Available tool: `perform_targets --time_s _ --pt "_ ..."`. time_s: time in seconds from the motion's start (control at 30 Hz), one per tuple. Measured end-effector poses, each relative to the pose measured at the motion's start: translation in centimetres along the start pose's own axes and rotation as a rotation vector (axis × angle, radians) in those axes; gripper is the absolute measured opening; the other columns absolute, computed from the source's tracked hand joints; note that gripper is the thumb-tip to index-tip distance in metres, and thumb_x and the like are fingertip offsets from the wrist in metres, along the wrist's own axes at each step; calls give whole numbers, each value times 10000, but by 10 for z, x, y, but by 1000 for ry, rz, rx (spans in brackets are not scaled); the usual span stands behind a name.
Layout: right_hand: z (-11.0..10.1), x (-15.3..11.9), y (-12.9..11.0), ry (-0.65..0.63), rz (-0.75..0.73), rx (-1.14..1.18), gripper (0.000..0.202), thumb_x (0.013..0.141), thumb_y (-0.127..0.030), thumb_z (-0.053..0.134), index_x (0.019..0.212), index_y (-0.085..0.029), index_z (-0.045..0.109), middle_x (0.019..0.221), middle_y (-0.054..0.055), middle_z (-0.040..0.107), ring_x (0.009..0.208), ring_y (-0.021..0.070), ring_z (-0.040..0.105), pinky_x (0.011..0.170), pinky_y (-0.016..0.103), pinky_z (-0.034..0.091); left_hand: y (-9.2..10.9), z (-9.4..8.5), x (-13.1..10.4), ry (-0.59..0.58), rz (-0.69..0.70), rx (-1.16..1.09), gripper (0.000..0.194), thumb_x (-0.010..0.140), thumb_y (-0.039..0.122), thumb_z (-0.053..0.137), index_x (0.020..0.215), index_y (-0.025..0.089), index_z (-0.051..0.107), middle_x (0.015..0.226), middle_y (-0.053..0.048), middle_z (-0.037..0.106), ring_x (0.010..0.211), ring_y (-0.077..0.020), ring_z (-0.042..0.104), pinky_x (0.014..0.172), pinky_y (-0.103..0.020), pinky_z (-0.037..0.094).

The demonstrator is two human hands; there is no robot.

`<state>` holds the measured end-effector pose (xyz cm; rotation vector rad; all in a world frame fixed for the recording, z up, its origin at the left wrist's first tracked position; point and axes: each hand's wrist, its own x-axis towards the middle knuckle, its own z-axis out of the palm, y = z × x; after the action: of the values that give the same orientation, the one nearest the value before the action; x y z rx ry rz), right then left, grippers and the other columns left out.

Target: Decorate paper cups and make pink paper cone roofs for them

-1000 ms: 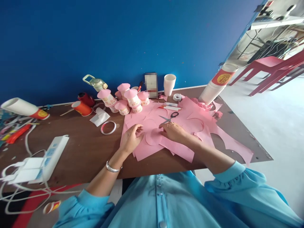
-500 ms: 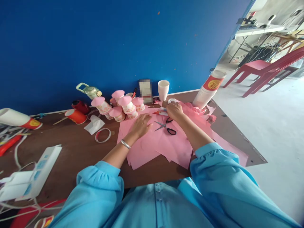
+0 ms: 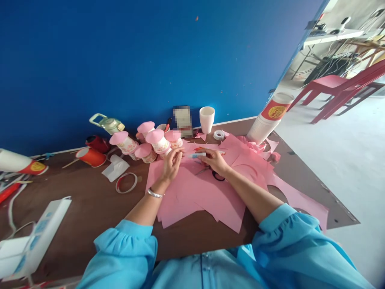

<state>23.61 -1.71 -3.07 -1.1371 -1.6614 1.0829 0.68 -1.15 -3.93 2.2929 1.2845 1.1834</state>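
Note:
My right hand (image 3: 215, 160) is closed on a white and blue pen (image 3: 199, 155), above the black-handled scissors (image 3: 218, 176). To its left my left hand (image 3: 172, 162) is raised over the pink paper sheets (image 3: 192, 192), fingers apart with nothing in them. Beside it stand several patterned cups with pink cone tops (image 3: 155, 136). A roll of clear tape (image 3: 219, 135) lies behind my right hand. A white cup (image 3: 207, 119) stands near the wall.
Stacked cups (image 3: 266, 118) lean at the right over crumpled pink scraps. On the left are a red cup (image 3: 92, 157), a white paper piece (image 3: 116, 167), a tape ring (image 3: 126, 183) and a power strip (image 3: 45, 237). A green bottle (image 3: 108, 123) lies behind.
My right hand has moved left from the tape roll and taken hold of the pen. My left hand has lifted and turned on its side. The view has shifted slightly.

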Motion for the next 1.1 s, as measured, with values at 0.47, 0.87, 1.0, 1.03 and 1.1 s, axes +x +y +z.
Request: perform_targets --time_s 0.47,0.87,1.0,1.03,1.1 --pt "0 -2 -6 -60 45 370 554 809 -692 781 968 -161 767 640 -42 556 517 97 478 497 245 393 9 -7 -6 -61 69 -54 333 1003 483 658 1102 188 776 977 -98 819 806 -181 736 765 -302 591" --pt "9 -5 -19 -108 105 506 555 768 -632 860 1046 -186 685 665 -49 628 487 95 543 456 230 433 14 -5 -5 -39 88 -66 391 959 530 708 1138 192 790 868 -68 800 647 -138 662 683 -269 554" --pt "13 -6 -19 -29 138 539 509 767 -639 852 934 -190 681 626 -49 621 448 83 498 434 231 403 14 -8 -7 -50 84 -51 420 977 556 671 1134 182 782 935 -90 818 732 -158 718 739 -278 576" --pt "10 -4 -19 -8 140 538 509 758 -640 857 927 -193 682 622 -47 624 445 85 491 430 234 396 12 -10 -7 -53 61 -67 424 985 564 655 1117 182 782 915 -85 817 746 -164 729 740 -279 578" --pt "-1 -1 -18 84 124 547 515 720 -638 883 917 -207 682 622 -44 627 462 91 489 438 237 399 4 -14 -6 -40 -20 -115 431 1012 567 609 1086 178 778 854 -69 805 728 -163 729 708 -271 572"
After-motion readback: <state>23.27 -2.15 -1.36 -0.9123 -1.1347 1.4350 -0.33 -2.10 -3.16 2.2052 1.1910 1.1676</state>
